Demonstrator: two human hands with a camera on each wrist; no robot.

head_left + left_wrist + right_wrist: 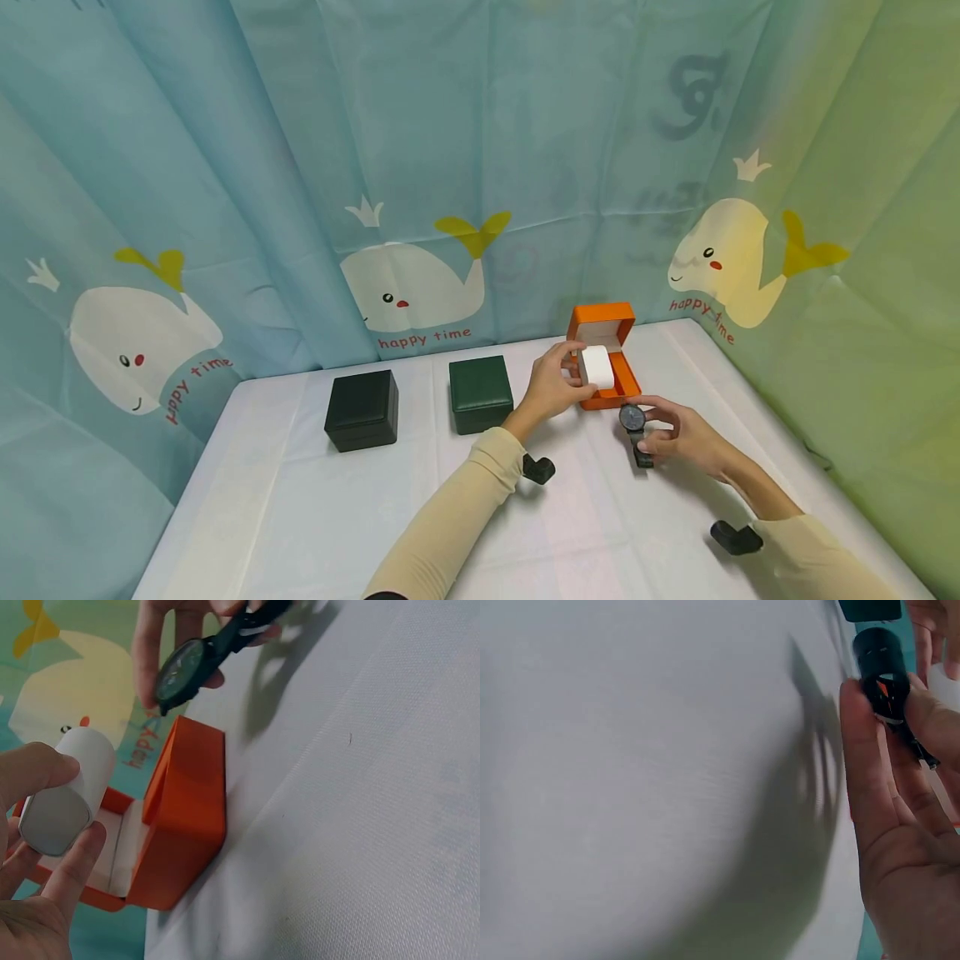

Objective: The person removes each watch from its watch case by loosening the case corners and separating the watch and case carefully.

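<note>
My left hand (553,382) grips a white watch cushion (596,367) between thumb and fingers, above an orange watch box (600,403) whose lid stands raised. In the left wrist view the cushion (67,791) appears as a rounded white roll with a flat end. Just right of the box, my right hand (686,435) pinches a dark wristwatch (633,418), its round dial facing up and its strap hanging down. The right wrist view shows the watch's strap (881,656) held between the thumb and fingers. Part of the box's inside is hidden behind the cushion.
A dark green box (481,395) with its lid down stands left of my left hand. Farther left sits a black box (362,411), also closed. The white-covered table (315,517) meets a curtain (420,100) with printed whales at the back and right.
</note>
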